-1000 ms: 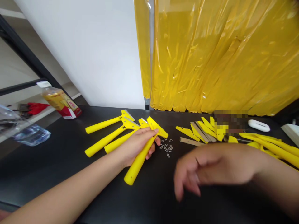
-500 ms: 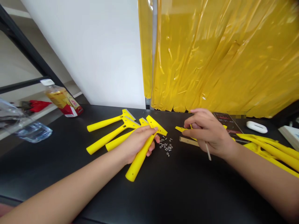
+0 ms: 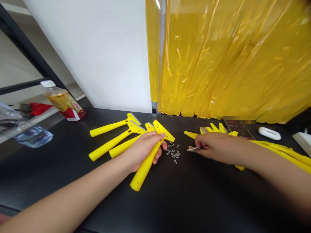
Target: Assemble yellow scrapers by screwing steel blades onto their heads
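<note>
Yellow scraper (image 3: pixel 146 165), in left hand (image 3: pixel 143 150), near screws (image 3: pixel 176 155)

Bare forearms (image 3: pixel 80 191) narrow toward the wrists (image 3: pixel 126 163), and the left hand (image 3: pixel 145 149) and right hand (image 3: pixel 213 145) are bare too.

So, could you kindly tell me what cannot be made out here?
In the head view:
Flat strip: partly hidden by the right hand's grip.
Loose fasteners: too small to count.
Yellow handles: cut off by the right edge.
Dark panel: partly hidden by pixelation.

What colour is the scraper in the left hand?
The scraper is yellow; the head view shows it best.
</note>
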`<state>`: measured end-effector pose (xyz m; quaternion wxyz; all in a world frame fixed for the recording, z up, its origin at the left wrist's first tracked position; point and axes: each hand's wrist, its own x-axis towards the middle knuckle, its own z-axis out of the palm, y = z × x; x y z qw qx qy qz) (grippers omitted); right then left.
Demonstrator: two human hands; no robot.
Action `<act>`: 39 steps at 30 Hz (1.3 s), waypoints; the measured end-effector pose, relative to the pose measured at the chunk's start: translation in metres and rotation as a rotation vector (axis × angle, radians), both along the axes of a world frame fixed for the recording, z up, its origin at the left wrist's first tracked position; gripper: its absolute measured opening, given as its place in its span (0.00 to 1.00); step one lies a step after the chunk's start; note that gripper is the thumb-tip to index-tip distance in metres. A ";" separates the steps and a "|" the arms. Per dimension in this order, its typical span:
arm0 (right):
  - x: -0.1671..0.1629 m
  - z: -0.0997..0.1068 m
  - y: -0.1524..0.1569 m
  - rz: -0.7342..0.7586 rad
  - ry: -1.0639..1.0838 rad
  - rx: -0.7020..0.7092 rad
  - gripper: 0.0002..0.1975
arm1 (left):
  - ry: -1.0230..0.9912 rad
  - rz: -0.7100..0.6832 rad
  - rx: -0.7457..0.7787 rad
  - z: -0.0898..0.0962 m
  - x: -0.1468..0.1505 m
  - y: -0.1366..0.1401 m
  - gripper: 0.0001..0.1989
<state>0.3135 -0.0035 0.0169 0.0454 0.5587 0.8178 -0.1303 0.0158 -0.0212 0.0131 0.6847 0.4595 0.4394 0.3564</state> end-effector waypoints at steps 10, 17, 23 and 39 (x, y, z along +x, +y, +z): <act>-0.013 0.010 -0.003 0.011 0.275 -0.267 0.03 | -0.002 0.013 -0.002 0.004 0.001 -0.002 0.15; -0.044 0.023 -0.019 -0.202 1.207 -0.435 0.15 | -0.054 -0.064 -0.030 0.009 0.004 -0.009 0.14; -0.061 0.016 -0.028 -0.328 1.601 -0.442 0.14 | -0.166 -0.159 -0.040 0.005 0.004 -0.015 0.12; -0.065 -0.007 -0.025 -0.301 1.385 -0.331 0.17 | -0.130 -0.116 0.037 0.009 0.005 -0.020 0.14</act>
